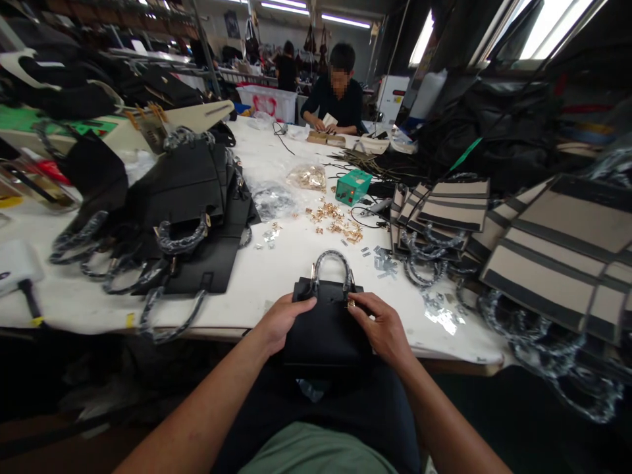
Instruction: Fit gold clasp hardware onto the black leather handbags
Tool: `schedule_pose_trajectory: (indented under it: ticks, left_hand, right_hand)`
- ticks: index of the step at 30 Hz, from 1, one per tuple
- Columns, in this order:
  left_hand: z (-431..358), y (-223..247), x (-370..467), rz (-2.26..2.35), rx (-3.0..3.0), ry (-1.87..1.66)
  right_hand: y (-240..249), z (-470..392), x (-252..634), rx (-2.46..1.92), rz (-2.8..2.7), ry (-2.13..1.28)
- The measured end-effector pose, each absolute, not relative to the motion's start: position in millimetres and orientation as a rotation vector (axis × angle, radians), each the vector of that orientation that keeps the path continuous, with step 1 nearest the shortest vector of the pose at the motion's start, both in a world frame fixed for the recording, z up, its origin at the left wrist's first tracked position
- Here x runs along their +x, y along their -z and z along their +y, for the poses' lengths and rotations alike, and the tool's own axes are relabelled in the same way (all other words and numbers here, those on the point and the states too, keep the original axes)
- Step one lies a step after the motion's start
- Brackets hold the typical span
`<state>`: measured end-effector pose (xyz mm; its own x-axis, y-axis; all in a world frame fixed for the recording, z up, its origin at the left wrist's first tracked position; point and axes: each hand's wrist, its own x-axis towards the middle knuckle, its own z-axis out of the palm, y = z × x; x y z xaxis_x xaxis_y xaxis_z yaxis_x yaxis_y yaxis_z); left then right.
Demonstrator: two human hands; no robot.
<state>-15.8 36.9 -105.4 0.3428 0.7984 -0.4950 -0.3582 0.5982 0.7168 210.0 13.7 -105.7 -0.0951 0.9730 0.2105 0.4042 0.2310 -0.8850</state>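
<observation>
A small black handbag (326,332) rests upright against the near table edge, over my lap, its wrapped handle (334,258) standing up. My left hand (282,320) grips the bag's left side, thumb on the front near the top. Between the thumb and fingers of my right hand (379,322) is a small gold metal piece (351,304), held at the bag's upper right, by the handle's base. Beyond the bag, loose gold fittings (333,214) lie scattered on the white table (276,263). Small grey metal plates (384,261) lie right of the handle.
Stacked black bags (182,191) cover the table's left. Beige-and-black striped bags (557,250) fill the right. A green box (353,187) with cables stands mid-table, near a plastic bag of gold parts (307,176). Across the table a person (336,99) handles a light-coloured piece.
</observation>
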Motion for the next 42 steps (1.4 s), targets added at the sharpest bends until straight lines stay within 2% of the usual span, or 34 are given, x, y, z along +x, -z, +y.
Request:
schedule_pose_trajectory:
  ticks: [11, 33, 38, 42]
  left_hand:
    - [37.1, 104.8, -19.5, 0.882, 0.459, -0.812]
    - [37.1, 112.3, -20.6, 0.829, 0.456, -0.819]
    - [37.7, 115.0, -21.2, 0.812, 0.422, -0.820]
    - [37.9, 112.5, -20.8, 0.808, 0.396, -0.829]
  right_hand:
    - [95.9, 23.0, 200.5, -1.294, -1.914, -0.607]
    - [81.3, 49.5, 196.7, -1.184, -2.404, -0.559]
    - [77.3, 52.8, 198.7, -1.162, -2.402, -0.640]
    - [82.4, 50.4, 200.7, -1.212, -2.336, -0.571]
